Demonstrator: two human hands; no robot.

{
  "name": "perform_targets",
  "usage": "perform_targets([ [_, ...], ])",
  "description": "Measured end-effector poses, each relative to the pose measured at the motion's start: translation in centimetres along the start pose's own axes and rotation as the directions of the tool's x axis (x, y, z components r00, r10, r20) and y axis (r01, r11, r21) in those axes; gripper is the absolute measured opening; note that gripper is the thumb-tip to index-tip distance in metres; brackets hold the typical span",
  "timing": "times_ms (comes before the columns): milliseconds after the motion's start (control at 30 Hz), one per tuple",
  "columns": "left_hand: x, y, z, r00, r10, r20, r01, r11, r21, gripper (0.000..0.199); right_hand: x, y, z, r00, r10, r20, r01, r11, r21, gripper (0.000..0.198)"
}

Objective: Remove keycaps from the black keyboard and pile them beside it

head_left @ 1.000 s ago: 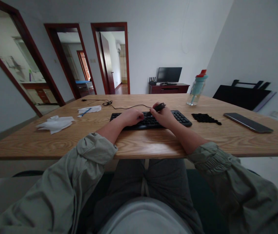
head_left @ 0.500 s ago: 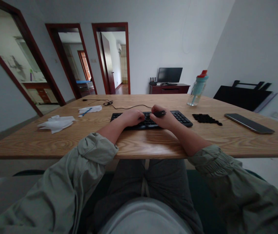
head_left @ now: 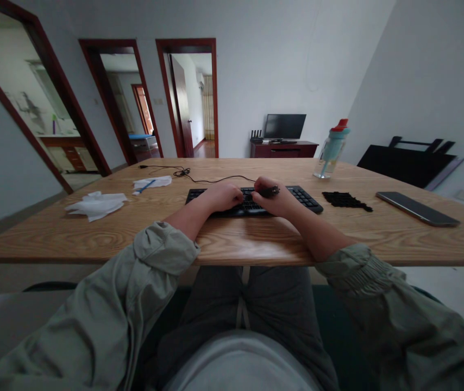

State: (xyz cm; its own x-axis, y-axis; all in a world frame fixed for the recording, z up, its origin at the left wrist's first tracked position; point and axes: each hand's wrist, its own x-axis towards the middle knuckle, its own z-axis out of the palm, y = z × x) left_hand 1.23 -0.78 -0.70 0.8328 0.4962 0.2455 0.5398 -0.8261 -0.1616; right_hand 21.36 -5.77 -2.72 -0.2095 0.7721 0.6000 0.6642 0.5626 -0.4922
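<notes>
1. Keyboard (head_left: pixel 250 206), black, with number pad: lies lengthwise across the middle of the wooden table (head_left: pixel 150 209), partly covered by both hands. Judged best kept flat and square, since a push at one end could slide it.
2. Left hand (head_left: pixel 224 196): fingers curled down over the left-middle keys; whether it grips anything cannot be told. Likely most useful as a brace close to the working spot.
3. Right hand (head_left: pixel 275 203): wrapped around a dark handheld tool (head_left: pixel 271 191), just right of the left hand. Exact type unclear, lower end hidden. Advised: light, even pressure, small controlled movements, left fingers clear of the tip.
4. Keycaps (head_left: pixel 346 200), by appearance: black, loose, grouped right of the keyboard. Their arrangement seems worth protecting; right forearm best kept off them.
5. Smartphone (head_left: pixel 417 208), probably: dark, flat, farther right.
6. Cable (head_left: pixel 182 172): black, on the far side, looped at left. Slack advisable, to avoid tugging.
7. Tissues, white: one crumpled sheet (head_left: pixel 96 205) at left; a second sheet (head_left: pixel 161 182) farther off, beside a blue-and-white stick (head_left: pixel 145 187), perhaps a toothbrush.
8. Bottle (head_left: pixel 330 151): upright, far right, red-lidded, holding liquid; well apart from both hands, best left so.
</notes>
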Motion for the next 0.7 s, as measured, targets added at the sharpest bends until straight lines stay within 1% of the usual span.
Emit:
perform_targets([
  [100,0.08,-0.18,0.14,1.0,0.006,-0.004,-0.006,1.0,-0.01,0.028,0.21,0.13,0.0,1.0,0.011,-0.024,-0.011,1.0,0.009,0.011],
  [267,0.33,-0.58,0.49,0.997,-0.059,-0.058,0.058,0.998,-0.01,0.028,0.52,0.11,-0.08,0.984,0.069,-0.166,-0.068,0.998,0.007,0.018],
  [467,0.43,-0.85,0.95,0.992,-0.078,-0.095,0.076,0.997,-0.033,0.027,0.5,-0.09,0.02,0.98,0.082,-0.182,-0.077,0.996,0.033,0.021],
  [600,0.37,-0.86,0.85,0.993,-0.082,-0.08,0.076,0.994,-0.08,0.025,0.69,0.14,0.2,0.975,0.094,-0.2,-0.087,0.995,0.045,0.024],
  [700,0.35,-0.9,0.78,0.994,-0.087,-0.065,0.081,0.993,-0.086,0.025,0.87,0.41,0.34,0.975,0.105,-0.194,-0.098,0.994,0.043,0.025],
])
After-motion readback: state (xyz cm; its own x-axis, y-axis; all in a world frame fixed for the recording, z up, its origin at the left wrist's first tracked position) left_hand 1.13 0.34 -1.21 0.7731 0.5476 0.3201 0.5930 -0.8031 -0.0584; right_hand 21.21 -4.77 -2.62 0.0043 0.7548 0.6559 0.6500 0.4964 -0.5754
